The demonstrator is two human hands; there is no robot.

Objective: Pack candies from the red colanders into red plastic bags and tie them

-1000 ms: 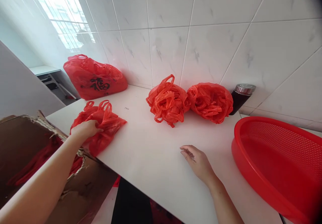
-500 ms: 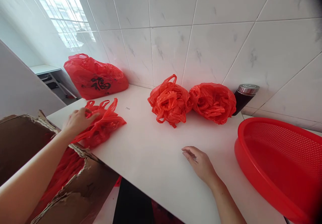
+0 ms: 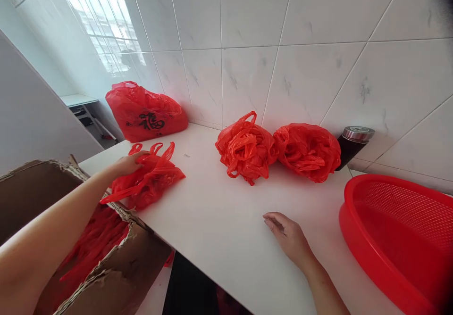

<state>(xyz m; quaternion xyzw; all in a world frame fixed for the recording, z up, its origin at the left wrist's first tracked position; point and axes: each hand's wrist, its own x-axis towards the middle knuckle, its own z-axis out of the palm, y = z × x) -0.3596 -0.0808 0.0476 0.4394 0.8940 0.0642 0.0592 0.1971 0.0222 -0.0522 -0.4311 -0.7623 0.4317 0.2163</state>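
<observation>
on the table (image 3: 212, 225), at its left edge, the left hand (image 3: 130, 165) touches crumpled red bags (image 3: 157, 178), its grip hidden; the right hand (image 3: 288, 239) is loosely open, empty. thin plastic wants light fingers, clear of the torn box (image 3: 141, 253).

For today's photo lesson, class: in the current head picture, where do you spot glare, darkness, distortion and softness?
In the head view, window glare shines on the tiled wall, upper left; head view, the upper right corner goes dark, and shadow fills much of the cardboard box; head view, the red basket looks stretched and softer toward the right edge, while the right hand looks fairly crisp.
</observation>
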